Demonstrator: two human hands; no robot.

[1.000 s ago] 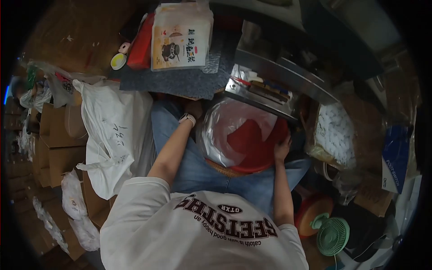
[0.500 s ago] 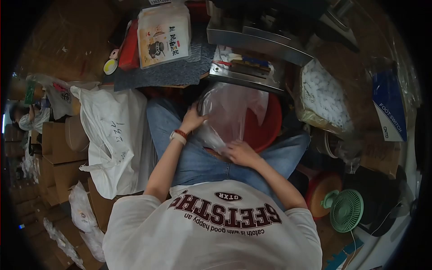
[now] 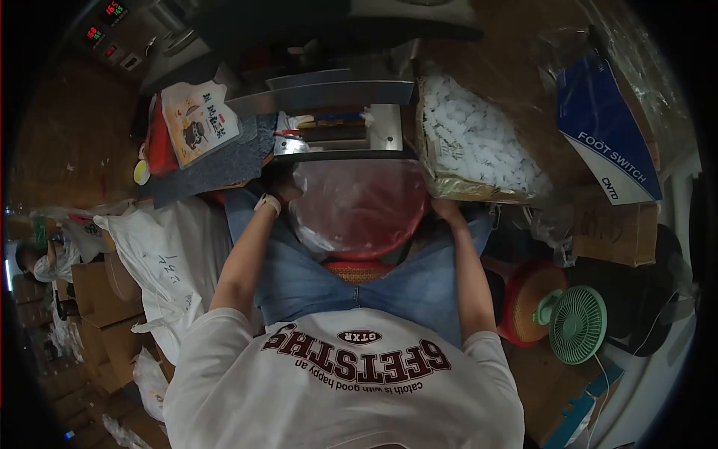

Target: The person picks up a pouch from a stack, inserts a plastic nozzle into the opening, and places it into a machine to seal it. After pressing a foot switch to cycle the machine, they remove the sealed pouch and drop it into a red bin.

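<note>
A clear plastic bag (image 3: 351, 202) is spread over the mouth of a red basin (image 3: 393, 241) between my knees. My left hand (image 3: 286, 194) is closed at the bag's left edge, its fingers partly in shadow. On the opposite side, my right hand (image 3: 446, 211) curls its fingers at the bag's right edge, by the basin rim. Just beyond the bag stands a metal machine (image 3: 340, 135) with pens or thin tools lying on its ledge.
Printed pouches (image 3: 200, 123) lie on a grey mat (image 3: 213, 170) at left. An open box of small white packets (image 3: 482, 138) is at right, near a blue FOOT SWITCH box (image 3: 606, 135). A white sack (image 3: 168, 254) leans by my left leg; a green fan (image 3: 577, 325) stands at right.
The bag, bunched and upright before, is now spread flat across the basin. My hands have moved apart to its two sides. The view has shifted, showing more of the far table.
</note>
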